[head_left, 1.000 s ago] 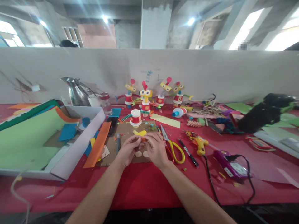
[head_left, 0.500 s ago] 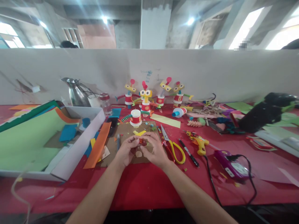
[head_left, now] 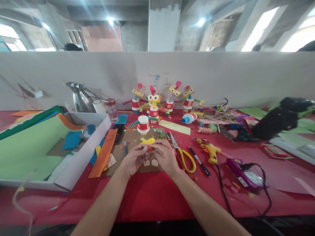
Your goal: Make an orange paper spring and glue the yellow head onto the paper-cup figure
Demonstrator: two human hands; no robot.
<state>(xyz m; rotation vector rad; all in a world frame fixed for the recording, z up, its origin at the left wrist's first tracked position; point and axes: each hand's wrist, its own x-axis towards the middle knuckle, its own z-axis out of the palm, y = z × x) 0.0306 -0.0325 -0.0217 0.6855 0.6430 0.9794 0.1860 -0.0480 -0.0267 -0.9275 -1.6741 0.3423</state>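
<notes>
Between the fingertips of my left hand [head_left: 134, 158] and my right hand [head_left: 166, 156] is a small orange-red paper piece [head_left: 150, 148], mostly covered by fingers. Both hands are closed in a pinch above a brown cardboard mat [head_left: 130, 134]. Just beyond the fingers lies a yellow paper piece [head_left: 148, 141]. Two pale round paper discs [head_left: 154, 162] rest on the mat below the hands. Behind the mat stands a red and white paper cup [head_left: 143, 125] with folded green paper arms. Yellow-handled scissors [head_left: 186, 160] lie to the right of my right hand.
Several finished cup figures [head_left: 154, 109] stand at the back by the white partition. Right of the scissors are a black pen [head_left: 199, 161], a yellow glue gun [head_left: 211, 152] and a purple power strip [head_left: 242, 173] with a cord. A white box [head_left: 81, 154] of coloured paper is left.
My right hand has turned and its fingers have closed in on the orange-red piece. A second pale disc shows below the hands.
</notes>
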